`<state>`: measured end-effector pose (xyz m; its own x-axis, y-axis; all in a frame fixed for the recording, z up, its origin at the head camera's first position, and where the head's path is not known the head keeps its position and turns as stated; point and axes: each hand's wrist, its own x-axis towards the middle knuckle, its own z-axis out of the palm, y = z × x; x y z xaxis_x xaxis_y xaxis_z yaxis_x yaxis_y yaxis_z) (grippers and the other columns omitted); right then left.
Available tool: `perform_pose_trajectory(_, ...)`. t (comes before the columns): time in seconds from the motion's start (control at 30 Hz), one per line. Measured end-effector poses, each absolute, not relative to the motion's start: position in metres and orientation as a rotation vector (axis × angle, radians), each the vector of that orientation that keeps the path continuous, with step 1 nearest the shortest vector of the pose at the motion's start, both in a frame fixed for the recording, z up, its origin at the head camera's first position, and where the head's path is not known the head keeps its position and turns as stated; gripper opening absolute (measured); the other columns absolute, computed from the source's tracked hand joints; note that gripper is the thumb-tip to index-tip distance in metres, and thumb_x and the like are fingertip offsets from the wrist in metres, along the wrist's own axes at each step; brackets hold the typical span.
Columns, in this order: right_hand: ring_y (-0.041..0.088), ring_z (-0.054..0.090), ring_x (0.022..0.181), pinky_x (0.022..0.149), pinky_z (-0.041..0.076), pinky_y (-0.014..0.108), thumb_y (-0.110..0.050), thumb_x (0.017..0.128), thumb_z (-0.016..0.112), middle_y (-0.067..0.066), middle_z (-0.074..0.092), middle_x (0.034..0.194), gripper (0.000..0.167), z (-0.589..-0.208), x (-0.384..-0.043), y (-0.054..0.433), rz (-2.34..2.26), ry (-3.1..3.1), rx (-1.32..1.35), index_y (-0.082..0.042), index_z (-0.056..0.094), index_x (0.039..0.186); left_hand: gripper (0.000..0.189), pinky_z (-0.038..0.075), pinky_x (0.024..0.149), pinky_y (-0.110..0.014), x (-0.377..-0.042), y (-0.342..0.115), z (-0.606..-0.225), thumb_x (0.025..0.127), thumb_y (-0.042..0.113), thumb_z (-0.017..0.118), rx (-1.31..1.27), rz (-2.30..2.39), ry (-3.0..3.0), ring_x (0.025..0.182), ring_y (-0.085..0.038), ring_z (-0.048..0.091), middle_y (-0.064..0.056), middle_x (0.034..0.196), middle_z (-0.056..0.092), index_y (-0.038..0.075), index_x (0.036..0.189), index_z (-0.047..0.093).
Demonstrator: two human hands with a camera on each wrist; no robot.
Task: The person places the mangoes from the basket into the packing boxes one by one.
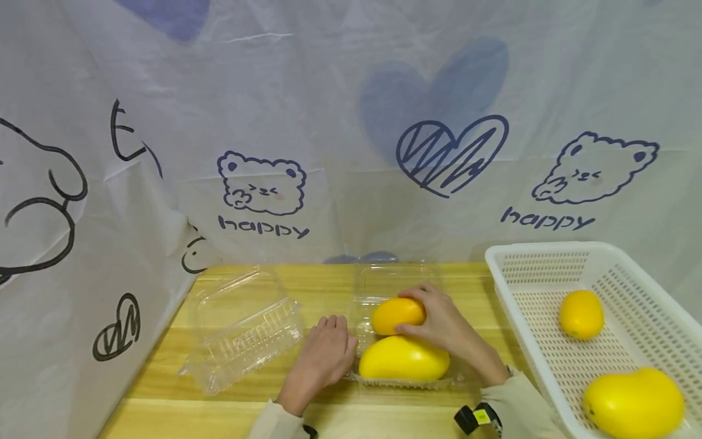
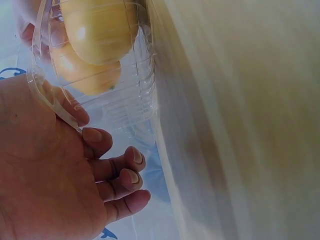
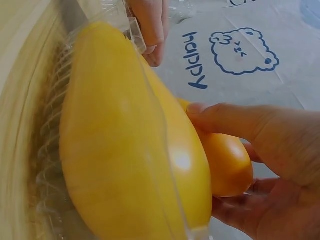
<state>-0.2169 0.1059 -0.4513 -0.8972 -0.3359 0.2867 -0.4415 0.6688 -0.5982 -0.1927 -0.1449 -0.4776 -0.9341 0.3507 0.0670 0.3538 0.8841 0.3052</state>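
An opened clear box (image 1: 406, 384) on the worktop (image 1: 181, 417), likely light and flimsy, cradles a mango (image 1: 404, 360), probably firm. The left hand (image 1: 326, 352) lies at its rim; whether it pinches, one cannot tell. The right hand (image 1: 443, 322) grips a smaller fruit (image 1: 396, 316) behind the mango, likely slick, best held round its middle.

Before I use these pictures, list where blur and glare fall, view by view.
Head: mostly sharp, pale glints on the empty box; left wrist: table blurred, a glint on the yellow fruit; right wrist: white glare on it, duller shine on the orange fruit.
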Motion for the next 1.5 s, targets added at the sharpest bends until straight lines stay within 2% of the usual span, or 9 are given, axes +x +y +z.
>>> perform_pose_trajectory(0.13, 0.030, 0.061, 0.105, 0.094, 0.050, 0.054, -0.027, 0.077, 0.091, 0.009, 0.065, 0.116, 0.056, -0.452, -0.218, 0.102, 1.016, -2.729, 0.633, -0.004, 0.070, 0.124, 0.021, 0.037, 0.071, -0.038, -0.192, -0.144, -0.478, 0.103, 0.020, 0.038, -0.565, -0.486, -3.044, 0.078, -0.024, 0.039, -0.008, 0.083, 0.041, 0.005, 0.090, 0.044)
perform_pose_trajectory(0.37, 0.034, 0.064, 0.113, 0.100, 0.047, 0.055, -0.028, 0.077, 0.091, 0.013, 0.070, 0.121, 0.054, -0.453, -0.219, 0.097, 0.984, -2.734, 0.663, -0.004, 0.071, 0.121, 0.023, 0.038, 0.071, -0.037, -0.192, -0.144, -0.478, 0.104, 0.022, 0.038, -0.580, -0.458, -3.046, 0.077, -0.024, 0.040, -0.008, 0.083, 0.042, 0.005, 0.090, 0.046)
perform_pose_trajectory(0.63, 0.030, 0.062, 0.106, 0.094, 0.050, 0.051, -0.026, 0.081, 0.089, 0.011, 0.065, 0.119, 0.052, -0.451, -0.219, 0.091, 0.979, -2.779, 0.677, -0.004, 0.070, 0.124, 0.024, 0.037, 0.070, -0.037, -0.193, -0.143, -0.479, 0.105, 0.021, 0.039, -0.577, -0.471, -3.030, 0.076, -0.024, 0.039, -0.008, 0.081, 0.042, 0.004, 0.089, 0.046)
perform_pose_trajectory(0.77, 0.028, 0.062, 0.101, 0.092, 0.051, 0.049, -0.022, 0.081, 0.089, 0.009, 0.065, 0.114, 0.046, -0.450, -0.220, 0.087, 0.947, -2.779, 0.715, -0.003, 0.072, 0.120, 0.024, 0.037, 0.070, -0.038, -0.193, -0.143, -0.478, 0.104, 0.021, 0.039, -0.560, -0.486, -3.040, 0.076, -0.024, 0.039, -0.008, 0.082, 0.042, 0.004, 0.090, 0.046)
perform_pose_trajectory(0.93, 0.031, 0.066, 0.105, 0.095, 0.052, 0.049, -0.018, 0.080, 0.089, 0.010, 0.070, 0.113, 0.042, -0.450, -0.221, 0.084, 0.922, -2.765, 0.750, -0.001, 0.074, 0.115, 0.023, 0.038, 0.071, -0.038, -0.193, -0.143, -0.478, 0.104, 0.021, 0.039, -0.546, -0.481, -3.054, 0.077, -0.024, 0.040, -0.008, 0.083, 0.043, 0.004, 0.091, 0.047)
perform_pose_trajectory(1.23, 0.032, 0.068, 0.107, 0.097, 0.051, 0.051, -0.016, 0.083, 0.087, 0.013, 0.073, 0.114, 0.039, -0.449, -0.219, 0.085, 0.859, -2.769, 0.745, 0.000, 0.074, 0.116, 0.025, 0.037, 0.070, -0.037, -0.191, -0.140, -0.476, 0.104, 0.022, 0.039, -0.520, -0.439, -3.051, 0.077, -0.025, 0.039, -0.009, 0.081, 0.042, 0.004, 0.088, 0.046)
perform_pose_trajectory(1.5, 0.031, 0.067, 0.106, 0.097, 0.051, 0.051, -0.010, 0.090, 0.079, 0.010, 0.072, 0.110, 0.019, -0.449, -0.215, 0.089, 0.907, -2.813, 0.683, -0.002, 0.077, 0.106, 0.027, 0.037, 0.071, -0.038, -0.189, -0.138, -0.475, 0.105, 0.022, 0.038, -0.498, -0.426, -3.052, 0.077, -0.025, 0.039, -0.010, 0.081, 0.041, 0.005, 0.086, 0.044)
